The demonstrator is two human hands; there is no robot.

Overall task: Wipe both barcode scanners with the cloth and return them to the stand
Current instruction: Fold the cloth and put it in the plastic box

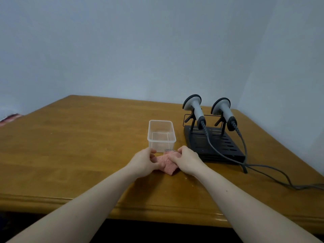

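Head view shows a person's two bare forearms reaching over a wooden table [70, 146]. Both hands meet on a pink cloth [168, 166] lying on the tabletop just in front of a clear plastic container [161, 135]. Left hand [145, 163] has its fingers curled, pinching the cloth's left side; right hand [186, 161] is likewise curled, gripping the cloth's upper right edge. A small checkered tag shows at the cloth's far edge.

To the right of the container sits a black slotted stand [215, 146]. Two grey barcode scanners hang on it, heads up and handles angled down: the left scanner [194, 109] and the right scanner [224, 112], side by side and apart from each other. Each trails a grey cable [273, 174] across the stand and off to the right. Neither scanner is touched by a hand.

The cloth looks soft, light and limp, so it should bunch easily and is best gathered into a pad in one hand. The scanners appear to be rigid moulded plastic, fairly light, probably smooth. The narrow handle seems the natural grip, leaving the head free for wiping. The cables may drag or snag on the stand when a scanner is lifted.
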